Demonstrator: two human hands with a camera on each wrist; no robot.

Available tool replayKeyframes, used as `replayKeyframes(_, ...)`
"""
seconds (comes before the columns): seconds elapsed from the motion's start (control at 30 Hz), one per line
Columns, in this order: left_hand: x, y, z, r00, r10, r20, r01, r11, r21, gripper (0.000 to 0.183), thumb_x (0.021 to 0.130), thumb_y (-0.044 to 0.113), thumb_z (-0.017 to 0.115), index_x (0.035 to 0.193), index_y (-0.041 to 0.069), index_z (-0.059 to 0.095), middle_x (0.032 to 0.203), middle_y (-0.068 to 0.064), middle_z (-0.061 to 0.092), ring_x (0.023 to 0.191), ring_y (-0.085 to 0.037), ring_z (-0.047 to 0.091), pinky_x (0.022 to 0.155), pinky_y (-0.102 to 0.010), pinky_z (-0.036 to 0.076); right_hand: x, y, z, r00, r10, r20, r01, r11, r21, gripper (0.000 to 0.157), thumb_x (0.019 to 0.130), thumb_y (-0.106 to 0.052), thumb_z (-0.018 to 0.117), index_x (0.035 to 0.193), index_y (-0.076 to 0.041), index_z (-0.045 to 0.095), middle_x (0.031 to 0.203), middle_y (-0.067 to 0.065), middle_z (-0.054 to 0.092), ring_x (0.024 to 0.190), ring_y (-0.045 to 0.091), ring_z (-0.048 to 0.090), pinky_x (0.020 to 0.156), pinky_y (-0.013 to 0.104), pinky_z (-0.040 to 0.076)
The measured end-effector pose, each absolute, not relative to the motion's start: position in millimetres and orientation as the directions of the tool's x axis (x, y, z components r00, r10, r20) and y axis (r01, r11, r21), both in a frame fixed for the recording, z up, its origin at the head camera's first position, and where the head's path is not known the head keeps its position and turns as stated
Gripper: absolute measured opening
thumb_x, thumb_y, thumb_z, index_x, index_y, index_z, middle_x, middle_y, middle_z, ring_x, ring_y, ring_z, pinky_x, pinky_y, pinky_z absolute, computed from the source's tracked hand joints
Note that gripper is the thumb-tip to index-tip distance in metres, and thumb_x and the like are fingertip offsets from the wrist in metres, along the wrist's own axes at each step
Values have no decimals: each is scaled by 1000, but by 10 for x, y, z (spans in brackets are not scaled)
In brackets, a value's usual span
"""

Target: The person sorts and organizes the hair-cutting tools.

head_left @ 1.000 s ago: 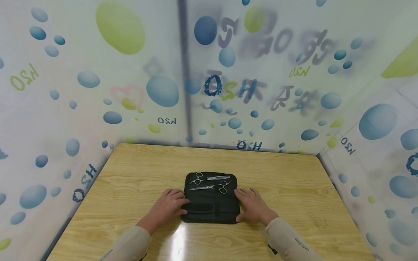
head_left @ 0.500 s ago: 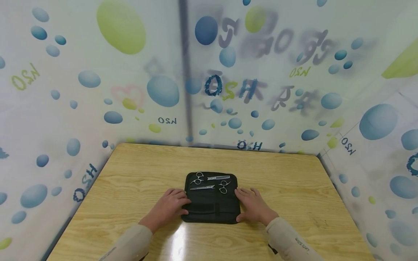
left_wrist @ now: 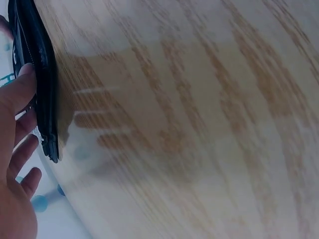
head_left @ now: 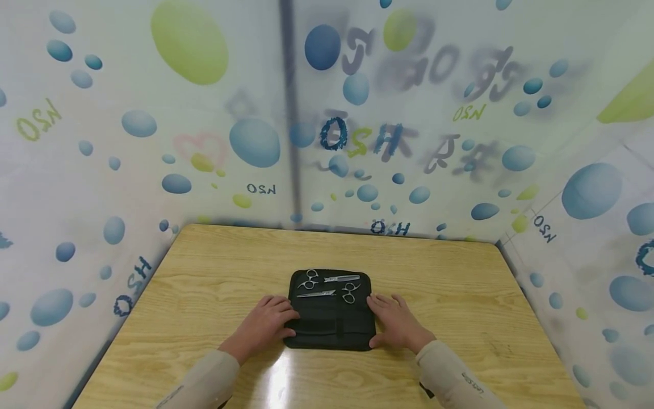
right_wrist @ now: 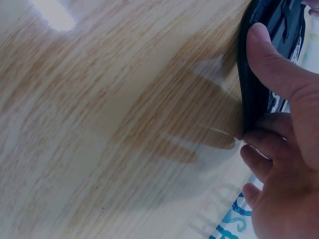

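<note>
A black zip case (head_left: 327, 326) lies flat on the wooden table in the head view. On its far half are two silver hairdressing scissors: the upper pair (head_left: 343, 279) has handles to the left, and the lower pair (head_left: 317, 294) has handles to the right. My left hand (head_left: 268, 324) rests at the case's left edge, fingers relaxed. At the right edge rests my right hand (head_left: 398, 324), fingers loosely spread. In the left wrist view the thumb (left_wrist: 22, 87) lies against the case's side (left_wrist: 42, 74); in the right wrist view the thumb (right_wrist: 271, 64) touches the rim.
The wooden table (head_left: 204, 272) extends round the case on all sides. Walls (head_left: 439, 113) printed with blue and green dots stand behind the table and at both sides. Light-coloured sleeves (head_left: 455, 375) cover both forearms.
</note>
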State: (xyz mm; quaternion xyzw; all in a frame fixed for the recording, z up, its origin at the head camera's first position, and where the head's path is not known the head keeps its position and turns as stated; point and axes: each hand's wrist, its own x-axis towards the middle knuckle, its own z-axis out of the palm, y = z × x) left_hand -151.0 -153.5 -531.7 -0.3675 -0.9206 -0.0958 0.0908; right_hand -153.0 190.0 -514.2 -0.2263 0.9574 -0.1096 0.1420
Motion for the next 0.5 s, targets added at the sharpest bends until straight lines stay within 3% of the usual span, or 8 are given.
replayKeyframes(0.2,-1496,-1514,-5296,-724,647,240,682,724,104,29,80,40,77,102,21,74,99,5,68,108,-21,60,96,-45,47,-1522,1901,-5123,-855,-467,-226,-402,872,-281,97,72,-46,82,148,-3,40,153,13,42,143,31,36,118,57,19)
replayKeyframes(0.5,-1479,-1493,-5251,-777,616,130,630,767,125,28,80,30,79,107,24,76,99,6,67,110,-20,58,99,-45,45,-1538,1895,-5143,-854,-470,-224,-409,872,-270,97,71,-46,83,147,-2,41,153,14,42,143,31,37,117,57,20)
